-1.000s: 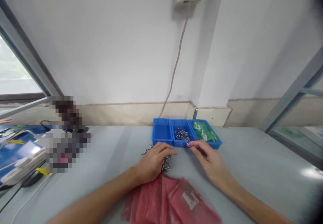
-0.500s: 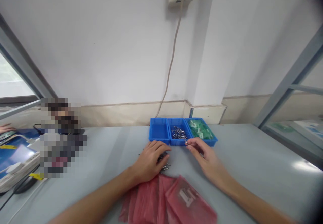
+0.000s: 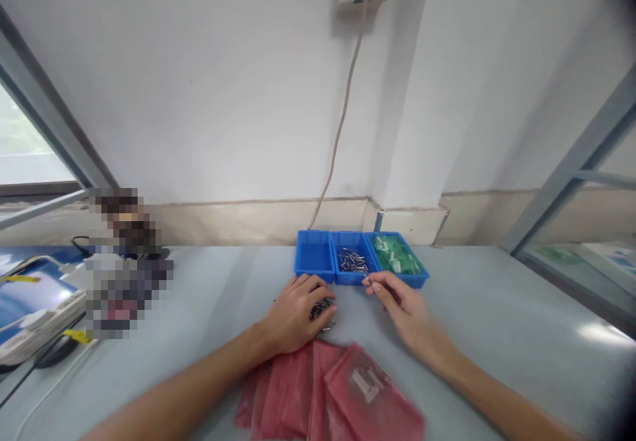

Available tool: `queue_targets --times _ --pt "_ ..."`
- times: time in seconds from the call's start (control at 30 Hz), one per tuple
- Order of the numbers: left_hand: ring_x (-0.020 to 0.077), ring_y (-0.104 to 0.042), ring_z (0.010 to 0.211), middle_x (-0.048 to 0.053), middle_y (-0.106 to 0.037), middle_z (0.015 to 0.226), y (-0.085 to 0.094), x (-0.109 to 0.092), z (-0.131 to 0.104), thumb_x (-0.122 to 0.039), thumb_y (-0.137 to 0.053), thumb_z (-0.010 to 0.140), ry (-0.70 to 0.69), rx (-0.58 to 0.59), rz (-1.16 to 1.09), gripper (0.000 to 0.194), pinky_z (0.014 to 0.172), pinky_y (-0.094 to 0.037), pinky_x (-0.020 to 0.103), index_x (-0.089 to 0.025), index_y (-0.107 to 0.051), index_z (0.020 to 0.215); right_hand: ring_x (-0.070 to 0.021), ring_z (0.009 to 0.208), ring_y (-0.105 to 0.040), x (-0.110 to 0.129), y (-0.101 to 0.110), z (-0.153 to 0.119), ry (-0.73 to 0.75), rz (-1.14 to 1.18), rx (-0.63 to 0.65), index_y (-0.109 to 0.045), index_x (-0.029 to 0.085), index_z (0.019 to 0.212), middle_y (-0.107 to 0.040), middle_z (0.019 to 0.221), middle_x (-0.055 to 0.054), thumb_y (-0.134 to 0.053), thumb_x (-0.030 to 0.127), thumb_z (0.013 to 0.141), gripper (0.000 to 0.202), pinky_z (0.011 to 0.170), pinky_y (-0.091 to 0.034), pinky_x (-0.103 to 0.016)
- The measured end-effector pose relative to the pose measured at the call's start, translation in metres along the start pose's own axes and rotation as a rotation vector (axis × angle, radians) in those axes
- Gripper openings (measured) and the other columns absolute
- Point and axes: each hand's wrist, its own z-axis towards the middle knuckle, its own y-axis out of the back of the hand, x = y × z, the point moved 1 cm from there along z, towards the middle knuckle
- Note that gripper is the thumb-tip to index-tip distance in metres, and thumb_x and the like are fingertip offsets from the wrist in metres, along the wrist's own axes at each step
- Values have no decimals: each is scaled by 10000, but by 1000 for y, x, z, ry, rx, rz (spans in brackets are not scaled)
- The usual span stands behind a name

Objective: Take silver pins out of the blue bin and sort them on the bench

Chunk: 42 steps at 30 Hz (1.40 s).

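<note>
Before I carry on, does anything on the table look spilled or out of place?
Perhaps the loose metal pins beneath the left hand: they lie on the tabletop, while similar-looking pieces sit inside the middle blue bin. It may be deliberate.

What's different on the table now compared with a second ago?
The left hand has curled inward around the small metal pieces, so fewer show outside it. Nothing was visibly let go. The right hand stays near the middle blue tray, apparently pinching a tiny piece. The red bags stayed put.
</note>
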Motion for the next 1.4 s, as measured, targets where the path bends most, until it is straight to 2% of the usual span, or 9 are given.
queue_targets --times 0.33,0.47,0.73,0.9,1.03,1.27,1.4 --pt "244 -582 1123 64 -671 1216 1 0 1 -299 -586 1072 -15 19 -51 170 1027 -466 421 -234 -683 1196 -272 911 -697 -1 1 2 -17 -29 6 -712 261 1097 -779 1036 -63 -510 545 1044 352 751 -528 -358" --pt "246 -584 1172 76 -666 1253 1 0 1 -298 -585 1073 -40 13 -58 171 1059 -463 421 -224 -685 1190 -283 971 -693 -1 0 2 -16 7 2 -679 253 1125 -758 1054 -75 -511 553 1039 354 780 -535 -369" --pt "223 -601 1165 49 -664 1286 2 0 1 -281 -574 1080 -26 48 -61 161 1043 -471 396 -233 -677 1193 -235 835 -627 9 1 0 38 -21 -34 -651 256 1006 -667 885 -28 -598 497 1013 247 738 -514 -337" --pt "220 -607 1135 52 -671 1245 1 0 0 -281 -569 1082 -25 49 -55 152 1019 -482 381 -231 -685 1166 -221 820 -605 10 1 -1 59 -14 -10 -635 254 969 -641 876 -14 -628 473 1010 224 752 -508 -332" --pt "210 -604 1144 54 -665 1269 1 0 0 -286 -544 1096 -31 46 -55 188 1034 -475 377 -231 -703 1181 -214 816 -573 8 1 -1 57 -49 11 -622 261 975 -615 882 -4 -580 493 1041 246 721 -472 -321" --pt "224 -594 1089 58 -679 1201 1 0 1 -281 -525 1101 -29 56 -42 199 995 -468 394 -225 -706 1161 -255 970 -629 6 1 -3 47 -68 60 -683 278 1074 -701 1049 -38 -508 524 1077 302 776 -479 -341" --pt "226 -584 1062 63 -672 1172 1 -1 2 -293 -518 1104 -34 68 -31 205 964 -465 393 -222 -706 1146 -251 877 -651 1 1 -2 1 -40 48 -714 270 1080 -725 968 -41 -500 538 1068 343 749 -514 -342"
